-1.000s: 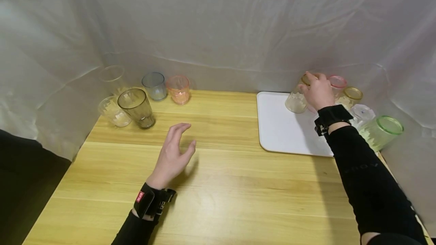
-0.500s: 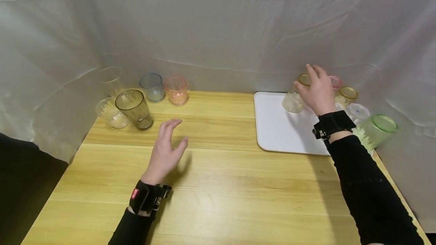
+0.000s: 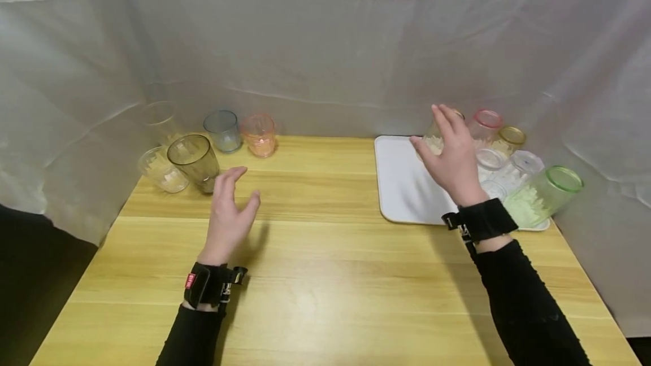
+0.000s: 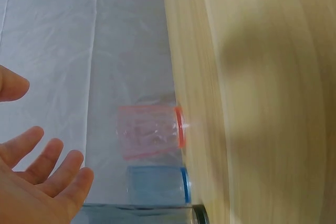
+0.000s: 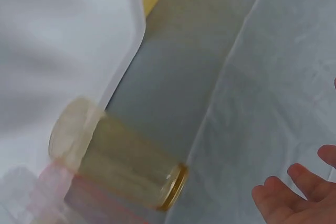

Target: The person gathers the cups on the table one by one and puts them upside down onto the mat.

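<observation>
Above the white tray, my right hand holds nothing, its fingers extended and thumb spread. Partly hidden behind it, an amber cup stands on the tray with its gold ring uppermost. My left hand hovers over the table at the left, empty, thumb apart from loosely bent fingers. Its fingertips are close to a tall smoky-brown glass, which stands upright. Beyond that glass are a blue cup and a pink-orange cup, seen side by side in the left wrist view too.
Along the tray's right side stand a pink-ringed cup, a small amber cup, several clear cups and a green cup. A clear cup and a taller clear glass stand at the far left. A pale curtain borders the table.
My right hand has drawn away from the amber cup, moving left and toward me, with its fingers straightening. My left hand has shifted left toward the smoky-brown glass.
</observation>
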{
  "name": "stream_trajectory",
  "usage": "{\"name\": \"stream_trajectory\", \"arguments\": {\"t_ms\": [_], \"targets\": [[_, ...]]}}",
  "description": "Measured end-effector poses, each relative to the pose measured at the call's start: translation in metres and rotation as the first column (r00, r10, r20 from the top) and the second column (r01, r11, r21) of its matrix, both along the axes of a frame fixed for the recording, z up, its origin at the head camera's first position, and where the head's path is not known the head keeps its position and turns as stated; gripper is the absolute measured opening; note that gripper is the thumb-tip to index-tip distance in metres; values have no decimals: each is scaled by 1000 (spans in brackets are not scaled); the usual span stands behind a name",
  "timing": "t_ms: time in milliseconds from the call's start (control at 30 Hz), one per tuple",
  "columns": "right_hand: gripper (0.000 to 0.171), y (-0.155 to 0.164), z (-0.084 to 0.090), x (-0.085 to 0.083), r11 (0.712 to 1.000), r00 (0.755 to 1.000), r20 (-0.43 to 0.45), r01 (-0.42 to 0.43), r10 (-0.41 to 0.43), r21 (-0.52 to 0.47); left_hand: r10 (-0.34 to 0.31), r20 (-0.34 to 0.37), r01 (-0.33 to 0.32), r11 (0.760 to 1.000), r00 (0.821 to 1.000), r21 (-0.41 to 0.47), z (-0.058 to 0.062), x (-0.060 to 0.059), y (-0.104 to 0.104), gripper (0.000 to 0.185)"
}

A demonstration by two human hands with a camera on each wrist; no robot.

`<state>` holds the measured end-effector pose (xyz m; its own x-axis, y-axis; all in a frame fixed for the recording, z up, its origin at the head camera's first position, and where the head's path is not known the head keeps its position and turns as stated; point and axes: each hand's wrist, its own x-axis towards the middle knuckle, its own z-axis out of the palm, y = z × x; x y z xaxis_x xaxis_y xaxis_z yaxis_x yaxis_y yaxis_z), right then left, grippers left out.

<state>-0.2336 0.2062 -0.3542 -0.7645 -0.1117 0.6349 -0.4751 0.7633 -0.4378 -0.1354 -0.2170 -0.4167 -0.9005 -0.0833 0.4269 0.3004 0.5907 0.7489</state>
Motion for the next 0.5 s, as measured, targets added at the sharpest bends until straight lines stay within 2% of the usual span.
{"name": "stream_trajectory", "arguments": {"t_ms": [100, 200, 300, 367, 433, 500], "targets": [[73, -12, -8, 10, 999, 998, -41, -40, 41, 13, 36, 8, -36, 999, 999, 19, 2, -1, -5, 57], [74, -25, -17, 21, 997, 996, -31, -79, 79, 4, 90, -5, -90, 995, 996, 37, 3, -2, -10, 59], [74, -37, -27, 34, 993, 993, -6, -114, 114, 1, 168, -90, -163, 985, 982, 58, 4, -5, -16, 63], [75, -45, -33, 42, 990, 990, 3, -139, 139, 5, 224, -176, -213, 974, 959, 80, 4, -8, -21, 65], [75, -53, -39, 50, 986, 986, 13, -166, 166, 7, 287, -258, -266, 957, 923, 113, 5, -11, -25, 66], [75, -60, -45, 57, 983, 982, 27, -185, 185, 5, 345, -301, -311, 938, 889, 154, 7, -14, -30, 68]]}}
